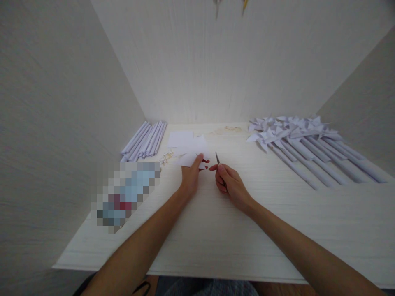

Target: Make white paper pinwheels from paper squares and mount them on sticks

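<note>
My left hand [191, 173] pinches a white paper sheet [193, 153] near its front edge, thumb on top and fingers underneath. Slits run into the sheet, and small dark red patches show by the fingertips, too unclear to name. Just to the right, my right hand [230, 181] is closed around slim metal scissors [217, 158]. Their pointed tip faces up and away from me, apart from the paper, and the handles are mostly hidden in my fingers. Behind the held sheet lies another white square of paper [179, 139] on the table.
Rolled paper sticks [144, 139] are stacked at the back left. Paper pinwheels [286, 133] on paper sticks lie in rows at the right. Small pale bits [166, 157] sit left of the sheet. A pixelated item [129, 195] lies front left. Walls enclose the white table [277, 230].
</note>
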`<state>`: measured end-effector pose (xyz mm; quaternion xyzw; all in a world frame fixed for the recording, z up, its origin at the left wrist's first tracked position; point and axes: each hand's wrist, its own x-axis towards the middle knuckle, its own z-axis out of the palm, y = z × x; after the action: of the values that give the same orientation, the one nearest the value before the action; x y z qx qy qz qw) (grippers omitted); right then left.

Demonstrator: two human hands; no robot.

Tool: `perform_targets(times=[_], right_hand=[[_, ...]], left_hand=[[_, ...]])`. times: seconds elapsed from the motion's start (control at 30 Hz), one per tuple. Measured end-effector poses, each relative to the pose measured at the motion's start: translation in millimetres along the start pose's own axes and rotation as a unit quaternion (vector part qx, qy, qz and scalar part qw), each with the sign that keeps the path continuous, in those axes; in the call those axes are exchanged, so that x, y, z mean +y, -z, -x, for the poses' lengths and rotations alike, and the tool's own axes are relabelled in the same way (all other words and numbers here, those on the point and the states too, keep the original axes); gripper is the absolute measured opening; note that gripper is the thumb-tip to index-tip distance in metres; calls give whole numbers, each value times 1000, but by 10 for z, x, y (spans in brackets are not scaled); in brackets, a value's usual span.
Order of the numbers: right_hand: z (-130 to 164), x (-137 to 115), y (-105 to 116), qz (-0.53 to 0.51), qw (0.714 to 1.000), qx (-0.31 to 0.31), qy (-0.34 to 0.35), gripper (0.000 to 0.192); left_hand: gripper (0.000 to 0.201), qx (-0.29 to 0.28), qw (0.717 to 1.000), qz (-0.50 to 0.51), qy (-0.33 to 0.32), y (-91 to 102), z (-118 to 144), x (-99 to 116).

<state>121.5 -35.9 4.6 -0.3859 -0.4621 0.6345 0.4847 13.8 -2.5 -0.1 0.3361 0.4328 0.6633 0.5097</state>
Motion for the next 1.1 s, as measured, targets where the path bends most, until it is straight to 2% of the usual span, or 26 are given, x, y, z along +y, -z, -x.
perform_targets(times=[0.37,0.57,0.7,0.83,1.1], right_hand=[[-12,2,14,81,996,-32,-18,26],[21,27,-14,79,996,-25,18,26],[22,59,-12,106,992,-49,37,25],[12,56,-7,115,991,-60,12,24],[18,-6,-15,121,992,-28,-29,26]], left_hand=[[15,-11,1000,25,15,-9,20,25],[16,-23,999,17,18,-1,18,13],[17,-17,1000,16,21,0,10,12],[17,-1,999,24,28,-8,10,26],[20,3,999,18,29,-7,2,48]])
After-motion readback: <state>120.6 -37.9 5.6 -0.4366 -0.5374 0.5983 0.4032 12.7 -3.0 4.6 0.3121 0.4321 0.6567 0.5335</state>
